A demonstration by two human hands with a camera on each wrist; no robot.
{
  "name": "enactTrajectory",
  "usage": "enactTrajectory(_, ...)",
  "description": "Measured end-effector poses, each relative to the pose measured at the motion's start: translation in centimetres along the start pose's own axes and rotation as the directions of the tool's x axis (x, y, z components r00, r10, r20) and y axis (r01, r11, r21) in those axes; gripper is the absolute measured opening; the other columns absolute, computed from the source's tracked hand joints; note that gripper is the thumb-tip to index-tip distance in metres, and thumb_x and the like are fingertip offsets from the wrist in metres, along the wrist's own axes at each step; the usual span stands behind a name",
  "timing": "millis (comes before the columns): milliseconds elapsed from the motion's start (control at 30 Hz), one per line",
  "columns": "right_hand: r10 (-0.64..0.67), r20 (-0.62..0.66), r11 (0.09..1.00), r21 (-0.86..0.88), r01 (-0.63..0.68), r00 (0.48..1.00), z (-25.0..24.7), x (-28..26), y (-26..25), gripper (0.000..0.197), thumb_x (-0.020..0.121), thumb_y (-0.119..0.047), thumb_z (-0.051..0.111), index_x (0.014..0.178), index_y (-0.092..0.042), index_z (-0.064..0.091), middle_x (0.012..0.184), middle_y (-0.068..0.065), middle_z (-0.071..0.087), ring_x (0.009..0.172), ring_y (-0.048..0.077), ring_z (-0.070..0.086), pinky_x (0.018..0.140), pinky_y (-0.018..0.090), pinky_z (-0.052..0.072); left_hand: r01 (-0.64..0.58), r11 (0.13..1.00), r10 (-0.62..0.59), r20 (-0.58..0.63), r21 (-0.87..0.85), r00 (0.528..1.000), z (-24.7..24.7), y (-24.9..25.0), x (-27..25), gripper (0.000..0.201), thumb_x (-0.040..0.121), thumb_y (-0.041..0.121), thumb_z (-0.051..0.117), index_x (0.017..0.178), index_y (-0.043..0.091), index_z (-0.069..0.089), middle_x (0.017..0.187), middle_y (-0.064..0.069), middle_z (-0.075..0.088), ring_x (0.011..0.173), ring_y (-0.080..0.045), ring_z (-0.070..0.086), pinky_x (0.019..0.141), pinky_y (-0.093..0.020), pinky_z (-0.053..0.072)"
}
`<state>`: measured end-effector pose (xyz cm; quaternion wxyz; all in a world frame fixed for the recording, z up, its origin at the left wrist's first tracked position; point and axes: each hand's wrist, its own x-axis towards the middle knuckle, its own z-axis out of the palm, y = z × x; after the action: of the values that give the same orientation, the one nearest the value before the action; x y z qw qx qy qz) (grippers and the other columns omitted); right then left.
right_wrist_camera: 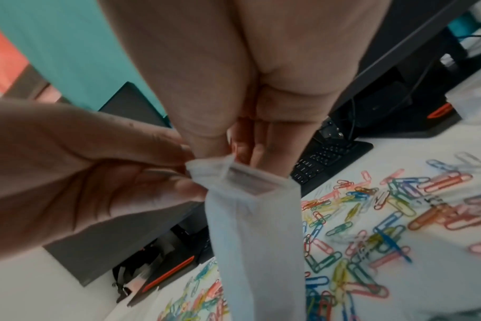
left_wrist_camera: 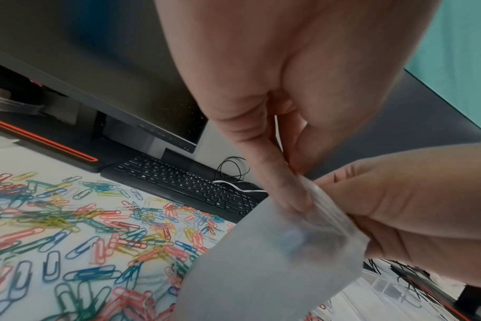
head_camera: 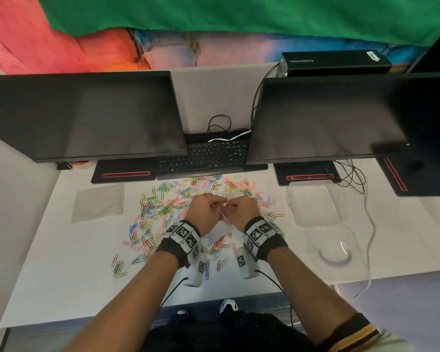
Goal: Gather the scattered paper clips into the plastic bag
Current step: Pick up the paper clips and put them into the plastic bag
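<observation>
Many coloured paper clips (head_camera: 163, 207) lie scattered over the white desk (head_camera: 61, 275), also in the left wrist view (left_wrist_camera: 69, 228) and the right wrist view (right_wrist_camera: 385, 206). Above them hangs a small clear plastic bag (head_camera: 225, 221), held up between both hands. My left hand (head_camera: 220, 203) pinches one side of the bag's rim (left_wrist_camera: 313, 195) with thumb and fingers. On the opposite side of the rim (right_wrist_camera: 247, 176), my right hand (head_camera: 230, 207) has its own pinch. The bag (right_wrist_camera: 253, 239) droops downward, its mouth slightly parted. Blur hides what is inside.
Two dark monitors (head_camera: 87, 115) (head_camera: 341, 115) stand at the back with a black keyboard (head_camera: 206, 158) between them. A flat clear bag (head_camera: 97, 201) lies left of the clips. Clear plastic lids or trays (head_camera: 315, 207) and loose cables (head_camera: 353, 179) sit on the right.
</observation>
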<state>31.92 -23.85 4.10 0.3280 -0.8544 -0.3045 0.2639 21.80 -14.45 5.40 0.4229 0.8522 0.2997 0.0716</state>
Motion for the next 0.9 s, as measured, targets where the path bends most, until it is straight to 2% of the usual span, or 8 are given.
enactTrajectory(67,-0.019,0.021,0.998,-0.055,0.020,1.000,0.1,0.0,0.1,0.022,0.087,-0.018,0.066,0.074,-0.002,0.074,0.067,0.011,0.066,0.050,0.011,0.047,0.053,0.018,0.038,-0.003,1.000,0.003,-0.004,0.012,1.000,0.2,0.0,-0.2,0.025,0.092,0.006,0.056,0.109,0.011,0.074,0.087,-0.009,0.074,0.072,-0.019,0.070,0.081,-0.038,0.058)
enactTrajectory(200,-0.038,0.026,0.997,-0.065,0.039,0.999,-0.1,0.0,0.2,0.014,0.087,-0.012,0.065,0.094,-0.007,0.076,0.090,0.004,0.072,0.072,0.009,0.056,0.067,0.014,0.040,-0.009,1.000,0.009,-0.024,0.017,1.000,0.6,0.2,-0.4,0.025,0.093,0.006,0.057,0.109,0.013,0.074,0.090,-0.008,0.074,0.068,-0.015,0.070,0.072,-0.032,0.060)
enactTrajectory(300,-0.066,0.082,0.990,-0.122,0.076,0.994,-0.5,0.0,0.3,0.023,0.092,-0.012,0.056,0.083,-0.006,0.076,0.082,0.007,0.073,0.063,0.012,0.055,0.064,0.018,0.041,0.010,1.000,-0.010,-0.025,0.016,1.000,0.9,0.1,-0.4,0.027,0.093,0.009,0.055,0.111,0.014,0.074,0.089,-0.006,0.074,0.068,-0.012,0.070,0.073,-0.032,0.060)
enactTrajectory(400,-0.161,0.137,0.977,-0.118,0.177,0.977,-1.3,-0.3,0.3,0.025,0.093,-0.007,0.052,0.090,-0.008,0.077,0.083,0.005,0.070,0.067,0.012,0.054,0.069,0.018,0.040,0.022,1.000,-0.022,-0.019,0.008,1.000,0.8,0.3,-0.4,0.026,0.093,0.008,0.055,0.111,0.013,0.074,0.091,-0.008,0.074,0.067,-0.012,0.071,0.071,-0.032,0.061)
enactTrajectory(533,-0.268,0.101,0.963,0.057,0.264,0.958,-2.8,-0.6,0.2,0.022,0.085,0.000,0.061,0.095,-0.010,0.077,0.090,0.003,0.075,0.075,0.009,0.063,0.076,0.019,0.050,0.051,0.999,-0.052,-0.056,-0.014,0.997,0.3,0.7,-0.1,0.026,0.093,0.006,0.055,0.111,0.012,0.073,0.084,-0.007,0.075,0.067,-0.012,0.070,0.065,-0.025,0.059)
enactTrajectory(700,-0.023,-0.026,0.870,0.491,0.033,0.999,-4.7,1.0,3.2,0.016,0.086,-0.002,0.065,0.094,-0.012,0.075,0.091,0.003,0.073,0.083,0.022,0.071,0.070,0.024,0.059,0.074,0.997,-0.075,-0.077,-0.013,0.994,-0.7,1.0,0.3,0.027,0.094,0.007,0.055,0.113,0.015,0.073,0.091,-0.002,0.075,0.068,-0.009,0.065,0.063,-0.018,0.051)
enactTrajectory(800,0.136,-0.073,0.990,0.054,-0.133,0.988,-4.9,2.8,8.3,0.026,0.091,-0.013,0.060,0.117,-0.015,0.067,0.120,0.007,0.067,0.110,0.024,0.063,0.097,0.032,0.051,0.081,0.996,-0.084,-0.091,-0.031,0.992,-1.2,0.4,0.5,0.028,0.093,0.007,0.055,0.112,0.015,0.074,0.089,-0.002,0.076,0.067,-0.014,0.068,0.063,-0.020,0.056)
enactTrajectory(900,0.316,0.095,0.907,-0.321,-0.271,0.944,-2.6,3.2,12.9,0.062,0.094,-0.035,0.055,0.149,-0.018,0.030,0.157,0.010,0.026,0.142,0.031,0.028,0.115,0.041,0.027,0.092,0.995,-0.096,-0.096,-0.045,0.991,-1.6,-0.2,0.4,0.028,0.093,0.007,0.055,0.113,0.015,0.074,0.087,-0.003,0.076,0.067,-0.015,0.069,0.065,-0.021,0.056)
